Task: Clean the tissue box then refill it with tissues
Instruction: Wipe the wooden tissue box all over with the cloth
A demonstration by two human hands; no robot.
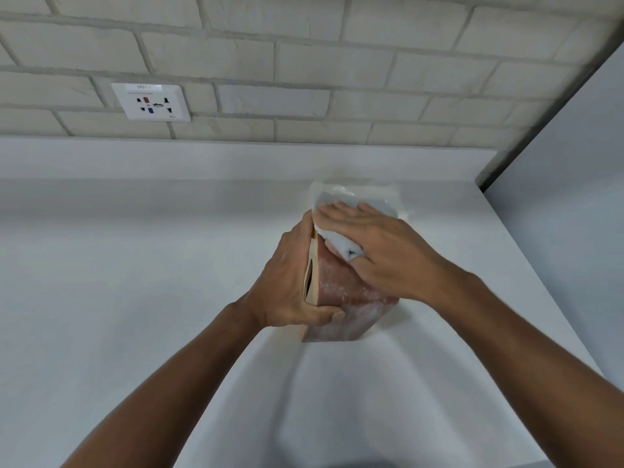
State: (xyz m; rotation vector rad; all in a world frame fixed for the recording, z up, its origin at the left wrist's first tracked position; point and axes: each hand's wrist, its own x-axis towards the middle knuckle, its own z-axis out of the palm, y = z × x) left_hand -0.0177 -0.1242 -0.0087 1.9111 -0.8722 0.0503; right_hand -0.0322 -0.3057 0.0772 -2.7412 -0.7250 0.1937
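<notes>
A reddish-brown tissue box [347,309] with a beige face is held tipped on its side over the white counter. My left hand [290,285] grips its left side, thumb under the near edge, next to the dark slot opening. My right hand [374,251] lies flat on the box's upper side, pressing a white cloth [337,243] against it. Behind the box, a clear plastic pack of white tissues [358,194] lies on the counter, partly hidden by my right hand.
The white counter [135,265] runs back to a pale brick wall with a white power socket [152,102] at the left. A grey panel [567,204] rises on the right, along the counter's right edge.
</notes>
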